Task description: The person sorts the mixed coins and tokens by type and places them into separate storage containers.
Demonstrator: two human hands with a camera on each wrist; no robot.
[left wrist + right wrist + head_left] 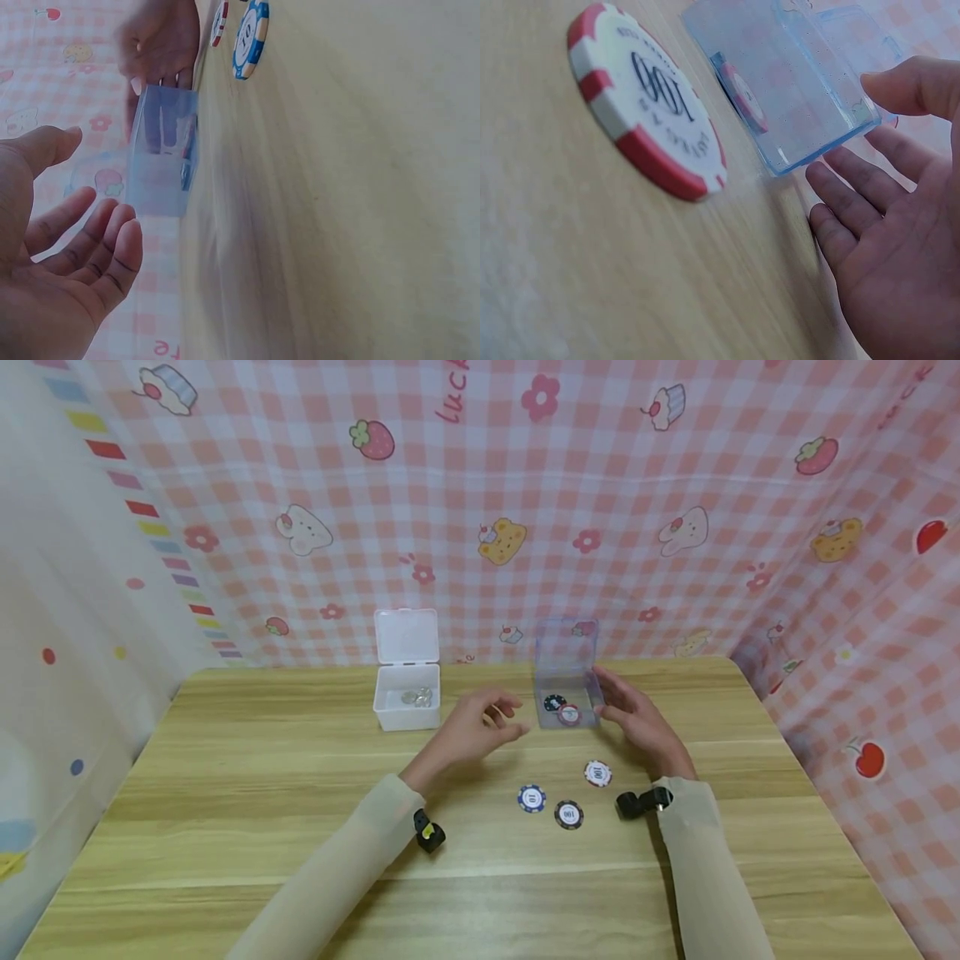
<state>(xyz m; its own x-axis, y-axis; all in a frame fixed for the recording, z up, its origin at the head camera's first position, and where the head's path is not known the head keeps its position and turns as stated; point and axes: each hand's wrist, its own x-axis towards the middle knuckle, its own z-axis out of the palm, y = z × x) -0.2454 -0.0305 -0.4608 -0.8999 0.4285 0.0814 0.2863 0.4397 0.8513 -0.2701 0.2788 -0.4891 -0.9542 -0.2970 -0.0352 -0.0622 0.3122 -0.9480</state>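
Head view: the right hand [637, 717] flanks the clear box [581, 687], fingers loosely spread, perhaps to steady it; left of the box, the left hand [480, 724] has relaxed, empty fingers.

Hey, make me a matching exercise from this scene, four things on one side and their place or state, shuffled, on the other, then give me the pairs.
Things
1. White box
2. See-through box
3. Blue chip
4. Shiny pieces

Places and states
A. Inside the white box
B. Flat on the table, marked 10
C. Left of the see-through box, lid up
D. Holding a black chip and a red chip

Right pairs: 1-C, 2-D, 3-B, 4-A
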